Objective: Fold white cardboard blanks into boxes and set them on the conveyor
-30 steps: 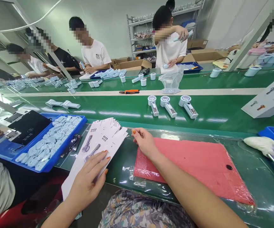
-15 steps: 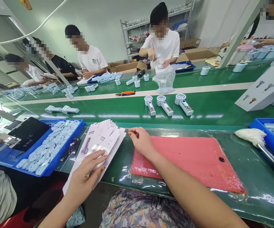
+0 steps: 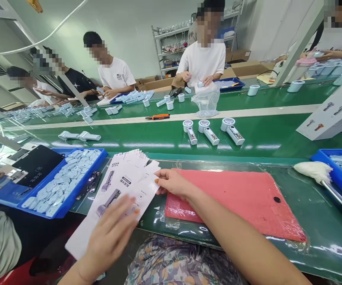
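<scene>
A stack of white printed sheets [image 3: 145, 183], with pictures of a handheld fan, lies fanned out at the bench's front edge, its near end overhanging. My left hand [image 3: 110, 231] is over the near part of the stack, fingers stretched and somewhat blurred; whether it touches the paper I cannot tell. My right hand [image 3: 173, 183] pinches the right edge of the top sheet between thumb and fingers. Beneath my right wrist a red mat [image 3: 236, 198] in clear plastic lies on the green bench.
At left stands a blue tray [image 3: 61, 211] of pale blue parts. Three handheld fans [image 3: 208, 132] lie on the belt, with orange-handled pliers [image 3: 159, 116] beyond. White boxes [image 3: 322, 118], a cloth-wrapped tool [image 3: 313, 170] and another tray are at right. Several co-workers sit opposite.
My right hand has moved down and left onto the sheet's edge. The top sheet has swung round, showing its printed face. My left hand has slid slightly toward me, fingers further extended.
</scene>
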`<state>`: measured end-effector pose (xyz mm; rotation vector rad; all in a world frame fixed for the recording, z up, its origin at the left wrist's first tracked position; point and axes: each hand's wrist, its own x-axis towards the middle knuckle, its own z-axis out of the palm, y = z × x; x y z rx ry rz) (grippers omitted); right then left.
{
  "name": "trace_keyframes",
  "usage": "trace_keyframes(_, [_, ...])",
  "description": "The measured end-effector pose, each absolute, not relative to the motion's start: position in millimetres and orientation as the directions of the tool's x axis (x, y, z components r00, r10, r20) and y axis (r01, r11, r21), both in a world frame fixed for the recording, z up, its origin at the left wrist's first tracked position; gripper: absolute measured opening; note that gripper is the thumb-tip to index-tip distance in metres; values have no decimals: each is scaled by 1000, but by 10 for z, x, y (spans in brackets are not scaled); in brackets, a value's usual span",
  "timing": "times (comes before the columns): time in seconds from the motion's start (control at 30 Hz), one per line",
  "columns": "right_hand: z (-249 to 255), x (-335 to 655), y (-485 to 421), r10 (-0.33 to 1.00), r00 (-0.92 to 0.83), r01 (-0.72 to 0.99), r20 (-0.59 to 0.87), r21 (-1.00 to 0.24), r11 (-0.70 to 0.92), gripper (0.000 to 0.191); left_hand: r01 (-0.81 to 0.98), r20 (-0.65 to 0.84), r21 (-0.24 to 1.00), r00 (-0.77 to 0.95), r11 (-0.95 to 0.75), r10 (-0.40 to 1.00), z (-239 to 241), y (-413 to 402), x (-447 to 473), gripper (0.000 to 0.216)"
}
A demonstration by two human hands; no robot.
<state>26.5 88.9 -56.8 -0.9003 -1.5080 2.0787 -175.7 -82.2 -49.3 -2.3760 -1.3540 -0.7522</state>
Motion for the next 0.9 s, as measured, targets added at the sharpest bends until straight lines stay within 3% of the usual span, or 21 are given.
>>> trace_keyframes(0.1, [-550, 267, 884, 661, -725, -14, -194, -955, -296, 17, 988, 617, 55, 78, -143, 783, -287, -692, -2004, 45])
trace_keyframes(0.17, [-531, 296, 870, 667, -730, -52, -150, -961, -273, 15, 973, 419, 222, -147, 55, 896, -163, -632, -2163, 53])
trace_keyframes(0.23, [-509, 371, 827, 666, -736, -67, -124, -965, -253, 16, 928, 205, 346, -221, 140, 954, -80, -616, -2249, 58])
trace_keyframes(0.47, [-524, 884, 363, 442, -861, 103, -252, -937, -333, 38, 825, 151, 548, 63, -136, 987, -38, -783, -2010, 51])
trace_keyframes(0.6, [-591, 1066, 46, 324, -918, 103, -230, -926, -363, 32, 746, 98, 622, 226, -237, 969, -57, -884, -1807, 44])
trace_keyframes(0.7, [-665, 1102, -124, 369, -905, 114, -211, -957, -265, 22, 723, 55, 641, 292, -258, 955, -49, -948, -1669, 45])
trace_keyframes(0.9, [-765, 1125, -308, 479, -848, 170, -224, -973, -154, 27, 643, -149, 761, 300, -85, 942, -76, -1069, -1492, 52])
